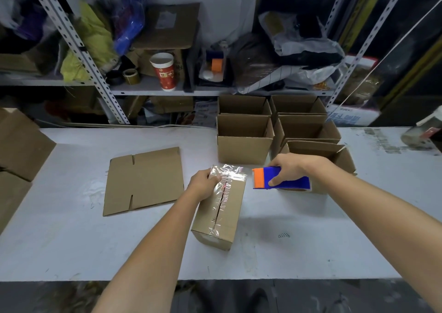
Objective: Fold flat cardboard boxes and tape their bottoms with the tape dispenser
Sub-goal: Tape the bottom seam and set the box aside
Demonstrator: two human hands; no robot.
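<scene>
Head view: a folded box [222, 207] is seen lying bottom-up near the middle of the white worktop [71, 241], its long axis running away from the person and slightly to the right. A strip of clear tape [227, 176] has been laid along the centre seam; it wrinkles and shines at the far end, where it hangs over the edge. The left grip [203, 185] is set on the box's far left corner, fingers curled over the edge onto the tape there. The right grip [290, 169] is closed round the blue tape dispenser [279, 179], whose orange end is turned toward the box; the dispenser is held just beside the box's far right corner, apart from it. A flat box [143, 181] lies on the worktop to the left, near the folded one. Behind the dispenser, a cluster of open boxes [244, 136] is stood upright. On the shelf [143, 89] beyond, a red paper cup [165, 71] can be made out among bags and clutter.
</scene>
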